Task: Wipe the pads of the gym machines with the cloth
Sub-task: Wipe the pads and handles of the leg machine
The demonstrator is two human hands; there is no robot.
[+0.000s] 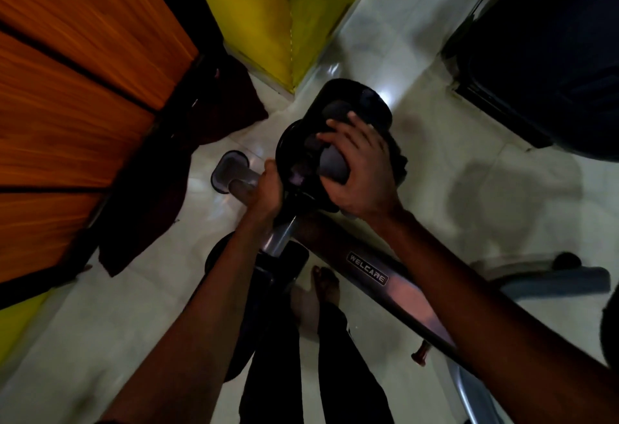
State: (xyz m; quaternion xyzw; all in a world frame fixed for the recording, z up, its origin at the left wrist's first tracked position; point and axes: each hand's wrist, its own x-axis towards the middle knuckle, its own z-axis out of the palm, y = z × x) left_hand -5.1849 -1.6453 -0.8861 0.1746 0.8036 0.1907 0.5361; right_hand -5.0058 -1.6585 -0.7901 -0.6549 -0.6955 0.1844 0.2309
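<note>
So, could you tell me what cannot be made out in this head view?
Head view only:
- cloth: mostly under the right hand; a dark edge shows, the grip does not.
- grey pad: partly covered by that hand; cleanliness unreadable in dim light.
- left hand hides the bar where it grips.
- dark machine, upper right: shadowed, cut by the edge.

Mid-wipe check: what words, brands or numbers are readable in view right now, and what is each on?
"WELCARE": on a badge on the machine's silver frame bar.
No text shows on the cloth under the right hand, and nothing else in view is readable.
</note>
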